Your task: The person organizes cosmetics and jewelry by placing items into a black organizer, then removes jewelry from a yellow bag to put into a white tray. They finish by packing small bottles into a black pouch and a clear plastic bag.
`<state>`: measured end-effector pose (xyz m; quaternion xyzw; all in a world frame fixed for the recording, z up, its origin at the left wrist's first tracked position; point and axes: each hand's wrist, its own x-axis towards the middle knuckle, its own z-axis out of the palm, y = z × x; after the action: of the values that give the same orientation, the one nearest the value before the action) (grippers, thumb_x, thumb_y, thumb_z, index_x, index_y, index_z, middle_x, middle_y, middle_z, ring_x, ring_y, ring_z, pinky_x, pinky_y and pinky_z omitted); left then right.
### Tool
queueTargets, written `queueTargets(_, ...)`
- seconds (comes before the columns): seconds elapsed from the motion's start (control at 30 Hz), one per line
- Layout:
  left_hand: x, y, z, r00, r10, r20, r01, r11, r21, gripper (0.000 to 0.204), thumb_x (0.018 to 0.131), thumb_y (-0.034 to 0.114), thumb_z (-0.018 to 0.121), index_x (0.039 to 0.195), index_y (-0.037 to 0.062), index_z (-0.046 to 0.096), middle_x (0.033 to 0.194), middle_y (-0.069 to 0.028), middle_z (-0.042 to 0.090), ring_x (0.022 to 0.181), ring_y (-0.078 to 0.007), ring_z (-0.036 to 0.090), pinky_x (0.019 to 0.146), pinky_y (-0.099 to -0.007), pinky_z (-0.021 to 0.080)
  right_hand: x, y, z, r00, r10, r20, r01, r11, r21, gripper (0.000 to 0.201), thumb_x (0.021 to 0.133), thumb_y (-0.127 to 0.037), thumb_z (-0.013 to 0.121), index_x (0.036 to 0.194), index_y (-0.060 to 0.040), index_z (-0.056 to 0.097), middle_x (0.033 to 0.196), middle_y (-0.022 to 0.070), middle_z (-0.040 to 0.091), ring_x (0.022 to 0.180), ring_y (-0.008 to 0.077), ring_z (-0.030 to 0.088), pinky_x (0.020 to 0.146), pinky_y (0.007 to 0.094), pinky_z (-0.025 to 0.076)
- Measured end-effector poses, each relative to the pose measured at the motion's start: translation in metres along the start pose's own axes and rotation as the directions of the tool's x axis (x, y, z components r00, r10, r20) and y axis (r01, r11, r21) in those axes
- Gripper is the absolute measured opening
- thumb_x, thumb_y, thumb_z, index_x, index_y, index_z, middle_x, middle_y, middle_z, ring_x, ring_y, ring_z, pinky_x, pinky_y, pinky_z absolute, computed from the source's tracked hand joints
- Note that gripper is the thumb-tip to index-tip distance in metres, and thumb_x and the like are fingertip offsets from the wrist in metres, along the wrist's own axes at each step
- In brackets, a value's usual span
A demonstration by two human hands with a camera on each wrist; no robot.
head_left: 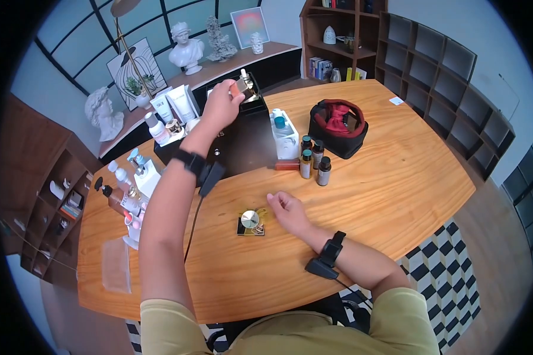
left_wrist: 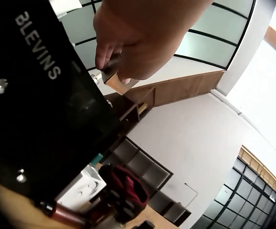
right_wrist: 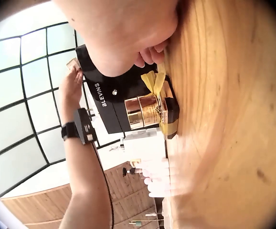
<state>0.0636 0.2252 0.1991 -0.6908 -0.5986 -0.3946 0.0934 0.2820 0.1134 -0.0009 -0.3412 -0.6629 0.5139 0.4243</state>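
Observation:
Over the top of a black box point(head_left: 243, 145) lettered BLEVINS, my left hand point(head_left: 222, 102) grips a small block-shaped item point(head_left: 237, 90), brownish with an orange-pink face; the left wrist view shows the item point(left_wrist: 118, 85) between thumb and fingers. Bottles point(head_left: 247, 80) stand in the box's top beside it. My right hand point(head_left: 288, 214) rests on the wooden table with fingers loosely curled, holding nothing. Just left of it, a gold jar point(head_left: 250, 219) with a yellow ribbon sits on a small dark base; the right wrist view shows the jar point(right_wrist: 143, 112) from the side.
Several small bottles point(head_left: 306, 164) and a reddish box point(head_left: 287, 165) stand right of the black box, near a white tray point(head_left: 286, 142) and a black bag point(head_left: 339, 137) with a red bow. Skincare tubes point(head_left: 182, 103) and pump bottles point(head_left: 112, 193) fill the left side. A translucent sheet point(head_left: 116, 265) lies front left.

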Motion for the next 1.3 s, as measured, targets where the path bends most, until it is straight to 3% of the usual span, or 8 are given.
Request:
queueTargets(0.27,0.043,-0.004,0.019,0.925,-0.096,0.369,-0.045,0.934,0.356,0.030,0.082,0.013,0.066,0.111,0.0045,0.060,0.099,-0.0212,0.063,0.094,-0.0395,0.060,0.081,-0.0404,0.047,-0.002,-0.001,0.002,0.997,-0.076,-0.031,0.074,0.995,-0.060,0.034,0.094,-0.030,0.057,0.076,-0.0014,0.056,0.060,0.0089,0.052,0.053,0.0166,0.047,0.052,0.0318,0.040)
queueTargets(0.37,0.042,-0.010,0.011,0.915,-0.050,0.399,-0.071,0.957,0.283,0.043,0.081,0.011,0.067,0.122,0.0078,0.056,0.107,-0.0198,0.063,0.100,-0.0354,0.061,0.084,-0.0384,0.047,-0.003,-0.006,0.001,0.998,-0.060,-0.012,0.059,0.996,-0.062,0.028,0.094,-0.024,0.058,0.079,-0.0010,0.058,0.060,-0.0023,0.049,0.057,0.0048,0.042,0.052,0.0242,0.037)
queueTargets(0.53,0.030,-0.002,-0.016,0.970,-0.010,0.241,-0.046,0.973,0.226,0.037,0.085,0.000,0.057,0.121,0.0063,0.059,0.111,-0.0163,0.062,0.092,-0.0275,0.063,0.082,-0.0352,0.050,-0.003,-0.004,0.001,1.000,-0.027,-0.006,0.027,0.999,-0.024,0.028,0.093,-0.024,0.058,0.078,-0.0009,0.057,0.064,0.0076,0.053,0.056,0.0165,0.048,0.053,0.0315,0.039)
queueTargets(0.67,-0.029,0.025,-0.040,0.980,0.063,0.190,-0.071,0.997,0.032,0.027,0.085,-0.001,0.053,0.108,0.0063,0.065,0.105,-0.0202,0.063,0.097,-0.0378,0.060,0.087,-0.0389,0.048,-0.002,0.000,0.002,0.998,-0.048,-0.028,0.046,0.995,-0.091,0.024,0.091,-0.022,0.058,0.079,-0.0008,0.058,0.067,0.0130,0.057,0.057,0.0232,0.053,0.055,0.0353,0.042)
queueTargets(0.7,-0.050,0.029,-0.046,0.951,0.139,0.277,-0.148,0.989,0.014,0.027,0.089,-0.001,0.053,0.113,0.0058,0.061,0.104,-0.0136,0.062,0.093,-0.0252,0.061,0.082,-0.0328,0.049,-0.002,0.001,0.002,0.998,-0.056,-0.020,0.054,0.994,-0.091,0.023,0.091,-0.021,0.059,0.080,-0.0010,0.058,0.069,0.0131,0.058,0.058,0.0236,0.054,0.056,0.0354,0.043)
queueTargets(0.9,-0.182,0.037,-0.070,0.547,0.117,0.829,-0.049,0.993,-0.108,0.045,0.079,0.008,0.066,0.123,0.0051,0.054,0.120,-0.0096,0.056,0.113,-0.0282,0.052,0.100,-0.0366,0.041,-0.004,-0.005,-0.002,0.995,-0.067,0.067,0.078,0.981,-0.176,0.018,0.088,-0.019,0.060,0.085,-0.0022,0.062,0.075,0.0130,0.062,0.064,0.0250,0.059,0.060,0.0351,0.047)
queueTargets(1.17,-0.257,0.032,-0.039,0.673,-0.157,0.723,0.386,0.908,-0.162,0.057,0.071,0.023,0.081,0.119,0.0105,0.054,0.115,-0.0066,0.053,0.111,-0.0214,0.052,0.093,-0.0338,0.046,-0.001,-0.002,-0.002,0.994,0.009,0.111,0.012,0.983,-0.185,0.016,0.087,-0.020,0.061,0.089,-0.0041,0.064,0.076,0.0094,0.064,0.065,0.0192,0.060,0.061,0.0324,0.048)
queueTargets(1.3,-0.261,0.042,-0.043,0.767,-0.158,0.621,0.340,0.922,-0.185,0.058,0.069,0.026,0.083,0.118,0.0115,0.057,0.119,-0.0065,0.053,0.113,-0.0224,0.051,0.091,-0.0337,0.044,0.002,0.004,-0.002,0.991,-0.004,0.137,0.028,0.983,-0.179,0.015,0.088,-0.018,0.061,0.091,-0.0036,0.064,0.079,0.0092,0.065,0.067,0.0177,0.060,0.063,0.0313,0.047)
